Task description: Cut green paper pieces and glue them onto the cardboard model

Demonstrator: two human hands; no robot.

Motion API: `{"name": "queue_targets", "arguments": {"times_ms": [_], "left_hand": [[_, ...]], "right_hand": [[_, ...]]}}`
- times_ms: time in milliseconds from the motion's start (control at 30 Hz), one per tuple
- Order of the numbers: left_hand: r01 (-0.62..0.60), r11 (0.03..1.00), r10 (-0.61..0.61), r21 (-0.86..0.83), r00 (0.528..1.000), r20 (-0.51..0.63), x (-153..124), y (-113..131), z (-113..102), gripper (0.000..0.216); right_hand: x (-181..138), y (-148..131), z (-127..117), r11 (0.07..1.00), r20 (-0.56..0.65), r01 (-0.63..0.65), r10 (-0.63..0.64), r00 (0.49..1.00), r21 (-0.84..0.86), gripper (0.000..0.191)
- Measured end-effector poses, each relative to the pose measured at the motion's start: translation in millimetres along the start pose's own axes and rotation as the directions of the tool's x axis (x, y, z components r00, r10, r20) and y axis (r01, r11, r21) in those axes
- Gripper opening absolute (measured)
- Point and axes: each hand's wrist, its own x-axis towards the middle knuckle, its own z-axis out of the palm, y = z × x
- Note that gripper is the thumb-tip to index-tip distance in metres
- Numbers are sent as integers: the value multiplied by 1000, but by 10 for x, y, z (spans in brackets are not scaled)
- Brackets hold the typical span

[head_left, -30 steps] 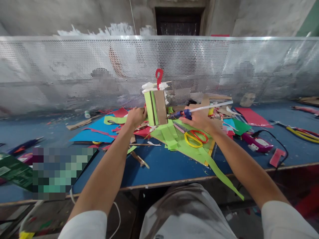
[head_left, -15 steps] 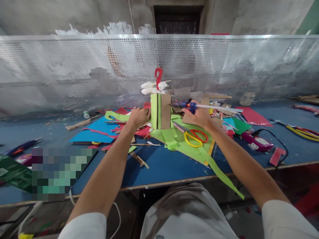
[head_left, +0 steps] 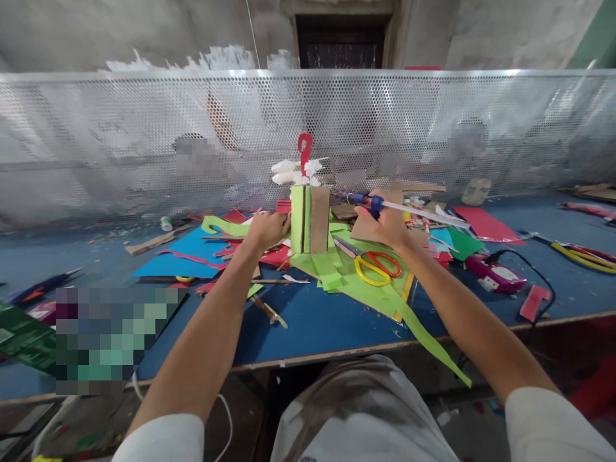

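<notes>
A small upright cardboard box (head_left: 320,221) with light green paper on its left side stands in front of me. A red hook-shaped piece (head_left: 305,153) and white puffs (head_left: 283,172) top it. My left hand (head_left: 269,230) is closed on the box's left side, its fingertips partly hidden. In my right hand (head_left: 389,226) is a blue glue gun (head_left: 370,203), a long clear glue stick (head_left: 423,213) jutting from its rear. The nozzle points left, close to the box's upper right edge; whether it touches I cannot tell.
Scissors (head_left: 373,264) with red and yellow handles lie on green paper (head_left: 360,289). Blue sheets (head_left: 168,260) and red scraps are at left. A purple device (head_left: 495,274) with a black cable, pliers (head_left: 580,255) and a red sheet (head_left: 486,224) lie right. A perforated metal screen (head_left: 385,128) stands behind.
The glue gun has tipped a little, its nozzle higher and the rear of the glue stick lower. My left hand keeps its place on the box.
</notes>
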Motion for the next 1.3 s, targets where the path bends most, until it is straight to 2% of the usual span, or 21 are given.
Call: {"name": "queue_targets", "arguments": {"times_ms": [167, 300, 533, 633, 800, 933, 1167, 1300], "left_hand": [[-50, 998, 51, 42, 999, -13, 20, 4, 21, 70], [-22, 999, 22, 28, 999, -23, 23, -11, 30, 68], [53, 998, -54, -27, 998, -44, 29, -85, 87, 67], [76, 997, -77, -31, 996, -35, 29, -88, 89, 69], [39, 999, -39, -16, 999, -17, 15, -33, 42, 69], [-15, 1000, 15, 3, 999, -36, 6, 18, 26, 69], [-41, 999, 42, 28, 998, -38, 10, 45, 32, 70], [-67, 997, 68, 30, 997, -34, 0, 66, -1, 67]], "right_hand": [[15, -1, -1, 998, -21, -7, 5, 1000, -57, 41], [19, -35, -10, 995, -4, -26, 26, 1000, -100, 43], [26, -45, -8, 996, 219, 77, -67, 973, -38, 40], [14, -18, 11, 995, 246, 96, -89, 965, -19, 42], [2, 13, 41, 999, 94, 54, -54, 994, 9, 43], [20, 25, 31, 998, -25, 43, -44, 999, -38, 51], [43, 31, 40, 991, -125, -15, -2, 992, -135, 66], [38, 61, 64, 987, -162, -1, -25, 987, -161, 66]]}}
